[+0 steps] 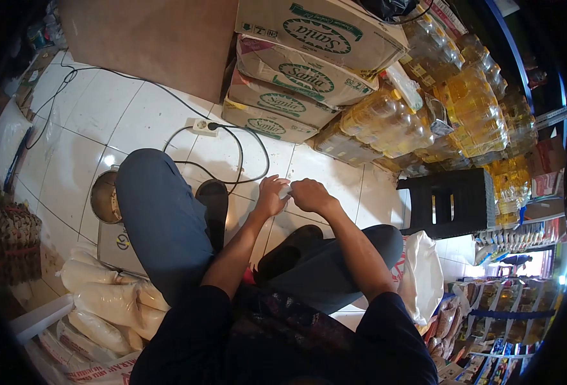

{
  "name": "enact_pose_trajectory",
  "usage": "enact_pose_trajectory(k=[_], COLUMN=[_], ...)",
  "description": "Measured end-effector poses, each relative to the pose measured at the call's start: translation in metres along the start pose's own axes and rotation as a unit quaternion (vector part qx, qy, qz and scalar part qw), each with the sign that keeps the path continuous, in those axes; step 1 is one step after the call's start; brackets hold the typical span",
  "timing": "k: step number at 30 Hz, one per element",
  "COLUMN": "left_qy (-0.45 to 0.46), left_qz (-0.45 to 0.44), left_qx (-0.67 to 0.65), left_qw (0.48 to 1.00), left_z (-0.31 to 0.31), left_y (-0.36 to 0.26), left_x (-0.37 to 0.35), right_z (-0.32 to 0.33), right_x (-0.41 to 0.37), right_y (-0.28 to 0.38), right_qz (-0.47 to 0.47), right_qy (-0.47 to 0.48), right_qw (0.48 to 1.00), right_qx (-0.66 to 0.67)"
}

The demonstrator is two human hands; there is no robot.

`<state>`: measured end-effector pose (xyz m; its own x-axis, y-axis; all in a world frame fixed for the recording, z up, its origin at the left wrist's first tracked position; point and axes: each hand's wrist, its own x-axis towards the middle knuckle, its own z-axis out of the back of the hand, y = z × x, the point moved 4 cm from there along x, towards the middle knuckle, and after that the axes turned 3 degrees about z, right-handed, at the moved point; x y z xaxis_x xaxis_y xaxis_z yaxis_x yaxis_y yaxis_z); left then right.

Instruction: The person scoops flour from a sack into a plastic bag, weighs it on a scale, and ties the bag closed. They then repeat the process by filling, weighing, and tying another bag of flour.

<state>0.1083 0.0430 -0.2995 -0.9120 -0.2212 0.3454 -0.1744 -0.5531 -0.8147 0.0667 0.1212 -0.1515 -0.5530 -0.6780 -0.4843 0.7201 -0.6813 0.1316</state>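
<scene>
Both hands are close together above the white tiled floor (335, 179), between the person's knees. My left hand (272, 196) has its fingers bent around a small whitish item (285, 191), which looks like thin plastic; its exact kind is too small to tell. My right hand (310, 195) is closed, with its fingertips pinched at the other side of the same item. Beyond the hands, a black cable curves over the floor to a white power socket (201, 126).
Stacked Sania cartons (303, 77) and packs of oil bottles (386, 122) stand ahead and right. A black stool (450, 202) is at the right. At the left are a metal bowl (106, 196), a scale (120, 247) and filled plastic bags (101, 314).
</scene>
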Motion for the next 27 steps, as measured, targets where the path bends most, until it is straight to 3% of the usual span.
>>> enact_pose_trajectory(k=[20, 23, 27], left_qy=[-0.048, -0.012, -0.074], left_qz=[-0.026, -0.028, -0.043], left_qx=[-0.03, 0.006, -0.027], left_qw=[0.998, 1.0, 0.996], left_z=[-0.001, 0.004, 0.005], left_y=[-0.003, -0.011, -0.019], left_x=[0.001, 0.003, 0.007], right_z=[0.0, -0.003, -0.004], right_x=[0.003, 0.006, 0.006], right_y=[-0.01, -0.014, -0.016], right_qz=[-0.037, -0.051, -0.058], right_qy=[0.009, 0.011, 0.009], right_qw=[0.999, 0.999, 0.998], right_qx=[0.003, -0.005, -0.015])
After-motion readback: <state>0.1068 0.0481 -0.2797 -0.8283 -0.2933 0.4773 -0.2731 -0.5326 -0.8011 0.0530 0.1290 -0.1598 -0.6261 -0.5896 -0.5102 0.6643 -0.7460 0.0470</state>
